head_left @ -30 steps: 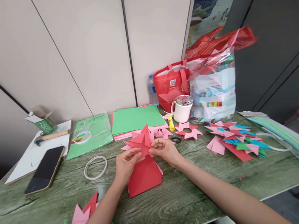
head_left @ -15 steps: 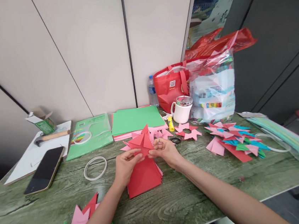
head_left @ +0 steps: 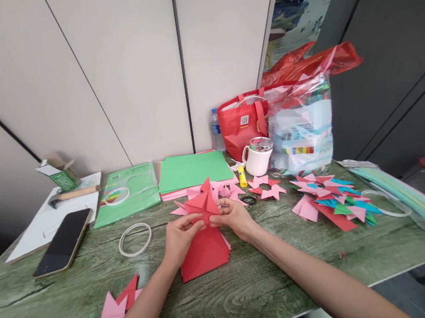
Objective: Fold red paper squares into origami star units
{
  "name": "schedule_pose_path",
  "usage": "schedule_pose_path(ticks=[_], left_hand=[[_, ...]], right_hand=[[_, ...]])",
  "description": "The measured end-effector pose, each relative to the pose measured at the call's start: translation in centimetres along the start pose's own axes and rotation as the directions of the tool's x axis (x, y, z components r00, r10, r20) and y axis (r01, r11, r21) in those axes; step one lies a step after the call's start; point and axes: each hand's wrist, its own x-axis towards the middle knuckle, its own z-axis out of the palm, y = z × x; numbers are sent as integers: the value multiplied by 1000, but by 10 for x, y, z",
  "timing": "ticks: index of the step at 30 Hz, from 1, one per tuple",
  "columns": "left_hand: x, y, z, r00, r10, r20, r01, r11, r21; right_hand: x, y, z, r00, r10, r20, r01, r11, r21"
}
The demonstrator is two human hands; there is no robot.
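A folded red paper piece [head_left: 203,203] with a pointed top is pinched between my two hands, over the middle of the table. My left hand [head_left: 183,235] grips its lower left edge with thumb and fingers. On the opposite edge, my right hand [head_left: 235,217] closes its thumb and fingertips on the paper. Right below lies a stack of red paper sheets [head_left: 204,256], with a pink edge showing at its right side. Behind the held piece, several pink folded pieces [head_left: 231,190] lie partly hidden.
A phone [head_left: 64,243], a hammer [head_left: 74,194] and a white ring [head_left: 135,239] are to the left. Green sheets [head_left: 198,170], a glue stick [head_left: 242,176] and a white mug [head_left: 258,156] stand behind. Folded paper stars [head_left: 333,194] lie right; more folded shapes [head_left: 113,313] lie front left.
The fingers have shifted slightly on the red folded paper, and its top flaps have turned a little. My right hand has moved slightly left. The surroundings look unchanged.
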Motion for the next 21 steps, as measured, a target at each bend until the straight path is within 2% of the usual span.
schedule_pose_path(ticks=[8,15,16,18,20,21], left_hand=[[2,-2,-1,999,-47,5,48,994,-97],[5,-4,-2,999,-34,-26,32,996,-87],[6,-5,-3,999,-19,-41,16,996,-85],[9,-7,-5,998,6,-62,-12,996,-86],[15,-8,-10,996,38,-86,-43,997,-65],[18,-9,-12,994,58,-89,-63,997,-49]], right_hand=[[0,-1,0,1000,-5,7,5,1000,20],[5,1,-4,999,-42,26,44,996,-80],[5,-1,-5,996,-83,12,84,987,-140],[5,-9,-4,966,-256,-36,233,924,-304],[3,-21,8,881,-472,-43,408,802,-437],[0,-28,20,853,-522,-9,465,766,-443]])
